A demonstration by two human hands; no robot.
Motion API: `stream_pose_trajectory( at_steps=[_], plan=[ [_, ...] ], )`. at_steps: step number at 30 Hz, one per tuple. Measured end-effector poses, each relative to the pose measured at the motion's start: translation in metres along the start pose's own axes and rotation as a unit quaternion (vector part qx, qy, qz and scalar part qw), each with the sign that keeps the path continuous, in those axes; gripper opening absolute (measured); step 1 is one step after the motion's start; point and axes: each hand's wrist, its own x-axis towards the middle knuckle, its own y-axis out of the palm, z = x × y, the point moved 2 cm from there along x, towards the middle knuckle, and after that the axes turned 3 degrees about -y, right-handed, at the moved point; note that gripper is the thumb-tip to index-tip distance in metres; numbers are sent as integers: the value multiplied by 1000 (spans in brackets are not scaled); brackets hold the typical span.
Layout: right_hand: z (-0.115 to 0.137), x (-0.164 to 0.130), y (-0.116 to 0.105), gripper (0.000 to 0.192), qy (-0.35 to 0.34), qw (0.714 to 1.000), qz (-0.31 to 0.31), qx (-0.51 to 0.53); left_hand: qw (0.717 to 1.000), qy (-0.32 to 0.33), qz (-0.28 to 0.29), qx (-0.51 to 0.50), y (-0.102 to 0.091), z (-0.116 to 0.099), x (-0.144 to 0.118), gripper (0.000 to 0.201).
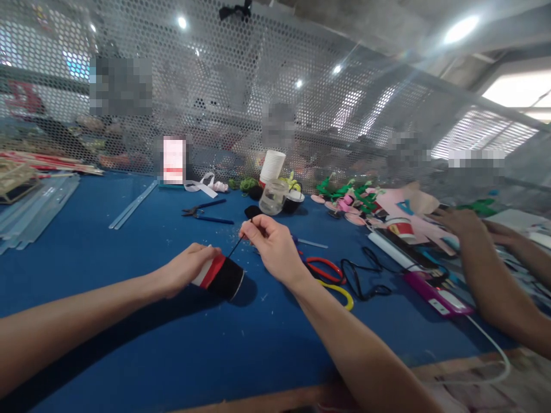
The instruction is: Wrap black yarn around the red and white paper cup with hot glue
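Note:
My left hand (188, 265) is closed around the base end of a paper cup (214, 272), which is tilted on its side above the blue table. Black yarn covers the cup's rim half; a red and a white band show beside it. From the cup a strand of black yarn (235, 246) runs up, taut, to my right hand (272, 244), whose thumb and fingers pinch it. Just behind my right hand sits a small black ball (253, 212), partly hidden. Scissors with red and yellow handles (338, 287) lie by my right forearm, partly covered by it.
Pliers (206, 212) lie behind the cup. Farther back stand stacked paper cups (272, 166), a clear jar (272, 198) and a phone (174, 160). Glue sticks (47, 206) lie left. At right are a purple power strip (437, 295), a black cord (359, 275) and another person's arms (486, 269).

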Motion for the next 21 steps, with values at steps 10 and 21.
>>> stream_pose_trajectory(
  at_steps=[10, 21],
  plan=[
    [-14, 3, 4, 24, 17, 999, 12, -33, 995, 65, 68, 28, 2, -4, -11, 36],
    [-13, 2, 10, 21, 42, 998, 41, -37, 987, 119, 78, 69, 2, -4, -16, 39]
  ],
)
